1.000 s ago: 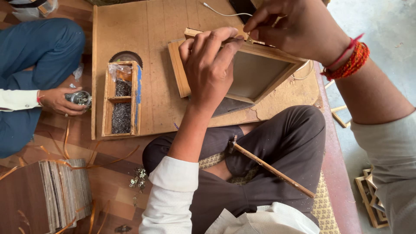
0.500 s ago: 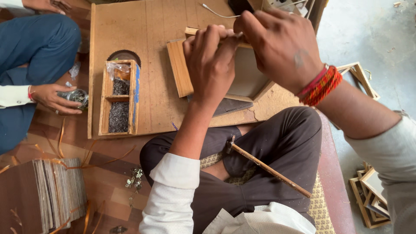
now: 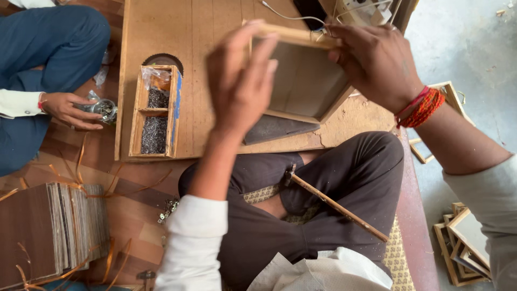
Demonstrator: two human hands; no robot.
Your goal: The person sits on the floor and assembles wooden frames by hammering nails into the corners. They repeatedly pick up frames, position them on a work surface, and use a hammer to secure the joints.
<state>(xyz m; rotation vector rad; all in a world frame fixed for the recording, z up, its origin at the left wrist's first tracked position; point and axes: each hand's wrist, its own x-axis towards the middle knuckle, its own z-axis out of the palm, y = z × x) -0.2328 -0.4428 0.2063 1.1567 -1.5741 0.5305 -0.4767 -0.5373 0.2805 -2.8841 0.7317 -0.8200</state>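
I hold a wooden picture frame [image 3: 301, 81] with a grey backing board tilted above a wooden work board [image 3: 188, 32]. My left hand [image 3: 239, 81] grips the frame's left side, fingers spread over its edge. My right hand [image 3: 377, 62], with red threads at the wrist, pinches the frame's top right corner. A hammer with a wooden handle [image 3: 334, 205] lies across my lap.
A small wooden tray of tiny nails [image 3: 156, 110] stands on the board's left. Another person sits at left, a hand [image 3: 67, 110] on a small tin. Stacked thin boards [image 3: 54, 226] lie lower left, finished frames [image 3: 466, 242] lower right, cables at the top.
The frame has been lifted and turned from lying flat to tilted up. My right hand slid to its top right corner and my left hand opened over its left edge.
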